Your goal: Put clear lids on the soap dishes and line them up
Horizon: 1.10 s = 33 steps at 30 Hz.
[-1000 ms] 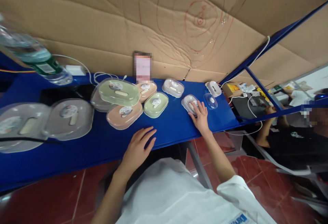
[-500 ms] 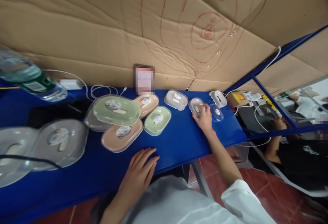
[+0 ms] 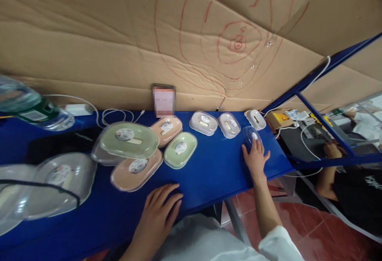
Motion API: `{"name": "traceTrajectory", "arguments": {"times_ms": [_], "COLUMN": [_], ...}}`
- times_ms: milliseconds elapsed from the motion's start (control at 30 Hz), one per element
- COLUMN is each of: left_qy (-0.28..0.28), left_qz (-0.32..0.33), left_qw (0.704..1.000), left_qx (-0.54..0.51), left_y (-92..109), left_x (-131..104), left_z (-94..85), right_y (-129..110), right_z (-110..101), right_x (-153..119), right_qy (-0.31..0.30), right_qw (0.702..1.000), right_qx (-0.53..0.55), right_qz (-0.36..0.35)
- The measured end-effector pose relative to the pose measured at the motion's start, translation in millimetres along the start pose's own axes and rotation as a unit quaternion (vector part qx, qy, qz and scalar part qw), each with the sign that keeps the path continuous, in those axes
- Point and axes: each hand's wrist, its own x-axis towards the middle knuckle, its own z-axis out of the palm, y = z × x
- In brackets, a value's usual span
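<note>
My right hand [image 3: 255, 157] lies on the blue table [image 3: 209, 169], fingertips touching a small clear soap-dish lid [image 3: 250, 135] near the right end. Just left of it stands a small pale box [image 3: 229, 124], beside another pale one [image 3: 203, 123]. A white box [image 3: 255, 119] sits at the far right edge. My left hand [image 3: 156, 212] rests flat on the table's front edge, holding nothing. Near it lie a green box [image 3: 180, 149], a peach box [image 3: 136, 169], a large green box [image 3: 129, 139] and another peach box [image 3: 166, 127].
Clear grey lids [image 3: 56, 183] lie at the left, with a water bottle [image 3: 32, 110] and white cables [image 3: 110, 114] behind. A phone [image 3: 163, 100] leans on the cardboard wall [image 3: 119, 46]. Another person [image 3: 349, 177] sits at the right beyond a blue frame [image 3: 322, 121].
My right hand let go of the small pale box, now set back beside the other pale one, and moved right onto the clear lid. My left hand stayed put.
</note>
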Motion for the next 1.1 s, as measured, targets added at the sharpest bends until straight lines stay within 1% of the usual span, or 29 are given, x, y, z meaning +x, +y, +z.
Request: {"name": "traceTrajectory", "arguments": {"times_ms": [67, 133, 167, 200, 233, 267, 300, 333, 400, 433, 467, 500, 533, 567, 600, 633, 667, 700, 767, 800, 867, 900, 933, 1000, 1067, 1100], "left_qy": [-0.005, -0.014, -0.02, -0.027, -0.033, -0.039, -0.047, -0.056, -0.071, -0.076, -0.079, -0.077, -0.072, -0.063, -0.054, -0.044, -0.038, -0.036, -0.047, -0.053, -0.057, -0.052, -0.042, -0.013, 0.011, 0.017], "left_qz": [-0.004, 0.004, 0.009, 0.015, 0.023, 0.035, 0.05, 0.067, 0.09, 0.093, 0.089, 0.08, 0.069, 0.052, 0.032, 0.01, -0.01, -0.027, -0.041, -0.039, -0.029, -0.026, -0.025, -0.021, -0.012, -0.005], "left_qw": [1.0, 1.0, 1.0, 1.0, 0.999, 0.998, 0.997, 0.995, 0.991, 0.99, 0.989, 0.989, 0.99, 0.991, 0.991, 0.991, 0.991, 0.991, 0.992, 0.993, 0.996, 0.998, 0.999, 1.0, 1.0, 1.0], "left_qx": [0.003, 0.004, 0.005, 0.007, 0.011, 0.018, 0.027, 0.039, 0.065, 0.077, 0.087, 0.096, 0.103, 0.11, 0.117, 0.123, 0.124, 0.123, 0.108, 0.094, 0.057, 0.037, 0.02, 0.0, 0.007, 0.018], "left_y": [1.0, 5.4, 9.3, 14.2, 20.0, 26.3, 32.6, 38.6, 47.7, 50.4, 51.9, 52.3, 51.9, 51.1, 50.1, 49.0, 47.9, 46.7, 44.2, 43.2, 41.8, 41.6, 41.6, 41.5, 40.5, 39.5], "left_x": [2.5, 8.5, 13.0, 18.3, 24.1, 29.9, 35.3, 39.6, 43.5, 42.6, 39.9, 35.5, 30.0, 23.9, 17.7, 12.2, 7.8, 5.0, 4.2, 6.2, 13.1, 17.2, 21.1, 27.0, 28.4, 27.1], "left_z": [0.5, 2.3, 3.9, 6.1, 8.8, 11.8, 15.1, 18.2, 22.8, 23.7, 23.7, 22.7, 21.1, 19.0, 16.9, 15.0, 13.4, 12.3, 11.8, 12.2, 13.9, 14.8, 15.6, 16.4, 15.7, 14.7], "right_y": [10.5, 9.9, 6.7, 3.0, -0.2, -2.0, -1.5, 1.4, 13.8, 21.9, 30.1, 37.6, 44.0, 49.2, 53.6, 57.5, 61.6, 66.2, 76.3, 80.8, 85.3, 83.9, 79.7, 64.0, 43.3, 33.4], "right_z": [-12.2, -28.2, -37.0, -45.3, -52.3, -56.8, -58.1, -56.0, -42.3, -32.3, -21.3, -10.3, -0.1, 8.6, 15.1, 18.9, 19.9, 18.0, 6.0, -3.0, -23.1, -32.3, -40.0, -49.8, -53.3, -53.7], "right_x": [-41.5, -80.8, -95.5, -104.7, -106.9, -101.2, -87.2, -65.6, -5.6, 28.1, 60.9, 90.2, 114.4, 132.3, 143.8, 149.1, 149.0, 144.1, 121.6, 104.3, 59.0, 32.4, 4.8, -46.7, -84.3, -95.8], "right_qy": [-0.009, -0.023, -0.042, -0.067, -0.089, -0.101, -0.098, -0.08, -0.028, -0.02, -0.019, -0.035, -0.045, -0.055, -0.063, -0.065, -0.063, -0.055, -0.029, -0.007, 0.034, 0.064, 0.054, 0.029, -0.004, -0.017], "right_qw": [0.998, 0.986, 0.977, 0.968, 0.959, 0.954, 0.954, 0.96, 0.981, 0.991, 0.997, 0.999, 0.999, 0.998, 0.997, 0.997, 0.997, 0.997, 0.998, 0.999, 0.997, 0.992, 0.982, 0.971, 0.957, 0.95], "right_qx": [0.062, 0.139, 0.169, 0.188, 0.193, 0.189, 0.176, 0.156, 0.111, 0.073, 0.03, -0.008, -0.014, -0.017, -0.017, -0.012, -0.01, -0.009, -0.01, -0.009, 0.007, 0.044, 0.089, 0.105, 0.125, 0.137], "right_qz": [-0.03, -0.086, -0.12, -0.155, -0.187, -0.211, -0.224, -0.219, -0.157, -0.113, -0.066, -0.033, -0.025, -0.024, -0.028, -0.036, -0.042, -0.046, -0.046, -0.046, -0.063, -0.1, -0.157, -0.211, -0.261, -0.28]}}
